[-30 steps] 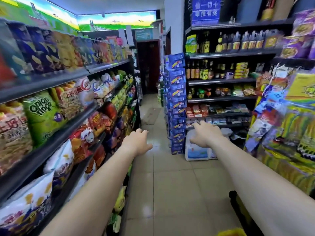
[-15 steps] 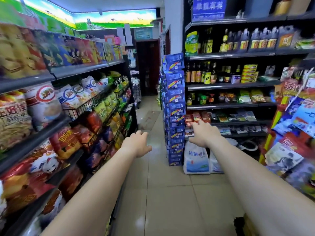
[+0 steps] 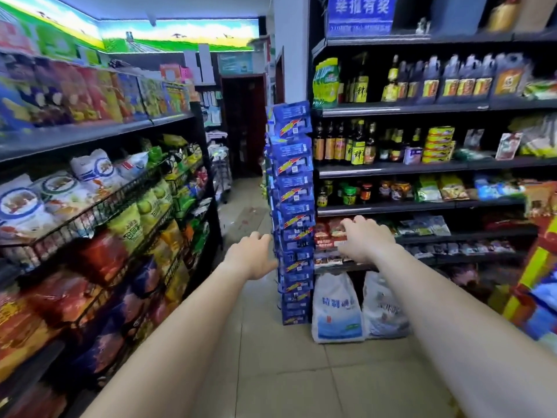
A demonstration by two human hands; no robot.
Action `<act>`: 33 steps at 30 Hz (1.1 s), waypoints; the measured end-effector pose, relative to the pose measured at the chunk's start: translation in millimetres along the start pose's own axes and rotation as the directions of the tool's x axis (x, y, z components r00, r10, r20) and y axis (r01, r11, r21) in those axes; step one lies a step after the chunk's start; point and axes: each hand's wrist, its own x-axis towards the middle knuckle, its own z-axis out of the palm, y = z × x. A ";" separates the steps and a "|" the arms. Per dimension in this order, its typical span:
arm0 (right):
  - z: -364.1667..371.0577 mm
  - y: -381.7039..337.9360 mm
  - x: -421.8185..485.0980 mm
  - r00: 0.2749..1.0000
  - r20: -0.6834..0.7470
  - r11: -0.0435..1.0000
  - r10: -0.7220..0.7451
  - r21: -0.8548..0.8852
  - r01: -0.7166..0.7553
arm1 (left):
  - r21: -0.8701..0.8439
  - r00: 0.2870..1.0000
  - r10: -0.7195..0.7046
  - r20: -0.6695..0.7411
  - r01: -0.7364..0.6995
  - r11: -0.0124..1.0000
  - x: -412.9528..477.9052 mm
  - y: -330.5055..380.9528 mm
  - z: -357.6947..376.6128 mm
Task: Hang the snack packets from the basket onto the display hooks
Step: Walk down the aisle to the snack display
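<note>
Two empty hands, basket unseen

Off the snack shelves' (image 3: pixel 99 131) front edge come the left hand (image 3: pixel 251 256), the blue box stack (image 3: pixel 294 188), then the right hand (image 3: pixel 366 239). Both hands are loosely curled and hold nothing. Locate the basket first, then face the hanging packets (image 3: pixel 539 276) at far right.

I see both bare arms stretched forward down the shop aisle. My left grip (image 3: pixel 253 256) holds nothing, fingers loosely bent, seen against the edge of the tall stack of blue boxes (image 3: pixel 294 182). My right grip (image 3: pixel 364 239) holds nothing either, fingers spread before the lower shelves. Snack bags (image 3: pixel 126 218) fill the left shelves, sauce bottles (image 3: pixel 358 143) stand on the right, and two white sacks (image 3: pixel 336 306) sit on the tiled floor (image 3: pixel 286 372)
</note>
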 end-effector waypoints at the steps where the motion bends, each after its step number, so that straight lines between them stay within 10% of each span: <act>1: 5.9 -2.8 17.4 1.000 -0.004 1.000 0.019 -0.006 -0.019 | 0.008 1.000 0.028 0.003 -0.028 1.000 20.7 -9.5 3.7; 10: 15.5 -19.9 121.0 0.974 0.002 0.974 0.226 -0.022 -0.226 | 0.036 0.967 0.252 0.025 -0.253 0.967 178.4 -64.1 -16.6; 20: 16.0 38.1 56.6 0.837 0.008 0.834 0.547 -0.093 -0.544 | -0.042 0.789 0.610 0.068 -0.609 0.792 227.8 34.6 12.1; 33: 5.4 56.4 -248.4 0.254 0.021 0.254 0.967 -0.152 -0.955 | -0.214 0.206 0.977 0.056 -0.953 0.213 76.0 266.9 31.9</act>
